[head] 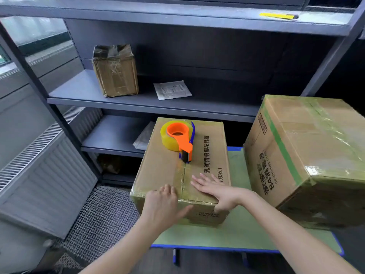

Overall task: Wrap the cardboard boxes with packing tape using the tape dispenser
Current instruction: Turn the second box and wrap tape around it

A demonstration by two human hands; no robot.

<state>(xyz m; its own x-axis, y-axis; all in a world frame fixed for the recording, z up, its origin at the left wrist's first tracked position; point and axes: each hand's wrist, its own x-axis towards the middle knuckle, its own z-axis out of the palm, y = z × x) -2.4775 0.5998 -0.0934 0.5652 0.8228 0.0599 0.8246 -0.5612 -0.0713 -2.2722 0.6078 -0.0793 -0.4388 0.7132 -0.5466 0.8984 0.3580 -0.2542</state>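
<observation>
A brown cardboard box (167, 165) with black print stands on a green table (237, 232), clear tape running along its top seam. An orange tape dispenser (178, 138) with a yellowish tape roll lies on the box's far half, free of both hands. My left hand (163, 202) rests on the near left top edge, fingers bent over the edge and thumb stretched along the front face. My right hand (215, 189) lies flat on the top right of the seam, fingers straight, thumb down over the front edge.
A larger taped box (308, 155) stands tilted on the table's right side. Grey metal shelves (150, 103) behind hold a small taped box (115, 71) and a paper sheet (172, 89). A yellow utility knife (278, 16) lies on the top shelf. A radiator (39, 165) runs along the left.
</observation>
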